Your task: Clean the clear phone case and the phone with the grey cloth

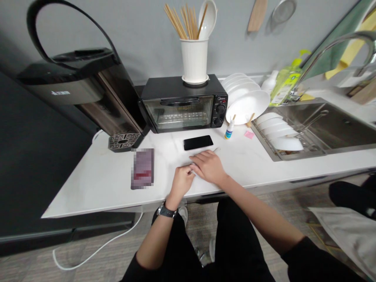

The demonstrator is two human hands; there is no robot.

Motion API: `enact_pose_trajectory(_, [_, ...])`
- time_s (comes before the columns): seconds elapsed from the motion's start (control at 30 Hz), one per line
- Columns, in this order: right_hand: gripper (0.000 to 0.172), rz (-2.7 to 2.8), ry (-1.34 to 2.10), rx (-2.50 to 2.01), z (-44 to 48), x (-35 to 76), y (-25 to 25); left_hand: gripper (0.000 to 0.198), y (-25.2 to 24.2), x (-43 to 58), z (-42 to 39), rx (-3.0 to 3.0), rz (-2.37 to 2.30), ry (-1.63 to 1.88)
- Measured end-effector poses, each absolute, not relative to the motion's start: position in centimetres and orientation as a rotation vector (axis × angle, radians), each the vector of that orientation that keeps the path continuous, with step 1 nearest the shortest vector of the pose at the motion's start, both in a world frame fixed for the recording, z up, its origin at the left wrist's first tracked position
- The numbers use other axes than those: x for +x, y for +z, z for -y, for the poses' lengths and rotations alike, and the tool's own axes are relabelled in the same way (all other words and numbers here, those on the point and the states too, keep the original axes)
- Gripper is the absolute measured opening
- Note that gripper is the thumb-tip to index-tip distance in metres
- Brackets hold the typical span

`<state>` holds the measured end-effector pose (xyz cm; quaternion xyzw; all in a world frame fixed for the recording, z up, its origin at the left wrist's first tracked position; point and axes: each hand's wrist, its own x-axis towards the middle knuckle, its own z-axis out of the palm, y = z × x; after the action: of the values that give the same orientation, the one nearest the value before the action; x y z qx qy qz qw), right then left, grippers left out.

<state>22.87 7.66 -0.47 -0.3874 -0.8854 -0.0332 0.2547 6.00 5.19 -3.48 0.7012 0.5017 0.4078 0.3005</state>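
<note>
Black sleeves (pixel 317 256) lie nearest; before the smartphone (pixel 198 142), our left hand (pixel 182 181) apparently pinches a small half-hidden item (pixel 192 170) beside our right hand (pixel 210 166), fingers together: two-handed handling, next needing, we judge, steadiness.

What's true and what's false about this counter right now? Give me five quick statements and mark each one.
1. The phone lies between the toaster oven and the right hand. True.
2. The left hand and right hand are far apart. False: they are close together over the counter.
3. The white cup of wooden sticks stands above the toaster oven's top. True.
4. The pump bottle near the sink is red. False: it is yellow-green.
5. The phone is left of the small bottle. True.
</note>
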Motion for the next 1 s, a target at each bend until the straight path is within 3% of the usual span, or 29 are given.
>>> enact_pose_trajectory(0.13, [0.04,2.227,-0.097,-1.266,-9.3,24.7,-0.1,0.027,-3.5,6.5,-5.1,1.834,-1.313,1.086])
enact_pose_trajectory(0.23, [0.035,2.234,-0.056,-1.113,-7.4,22.0,-0.3,0.025,-3.9,6.2,-5.2,1.831,-1.344,1.094])
enact_pose_trajectory(0.37, [0.045,2.364,-0.015,-0.862,-5.8,20.2,-0.7,0.015,-4.2,5.7,-5.2,1.833,-1.38,1.111])
enact_pose_trajectory(0.57, [0.04,2.261,-0.083,-1.263,-8.7,24.0,-0.2,0.025,-3.6,6.4,-5.1,1.838,-1.328,1.097])
enact_pose_trajectory(0.8, [0.037,2.352,-0.076,-0.964,-5.7,20.5,-1.0,0.023,-3.4,5.9,-5.1,1.875,-1.352,1.104])
enact_pose_trajectory(1.0, [0.039,2.197,-0.144,-1.272,-9.1,24.8,-0.5,0.025,-3.0,6.6,-4.8,1.865,-1.322,1.095])
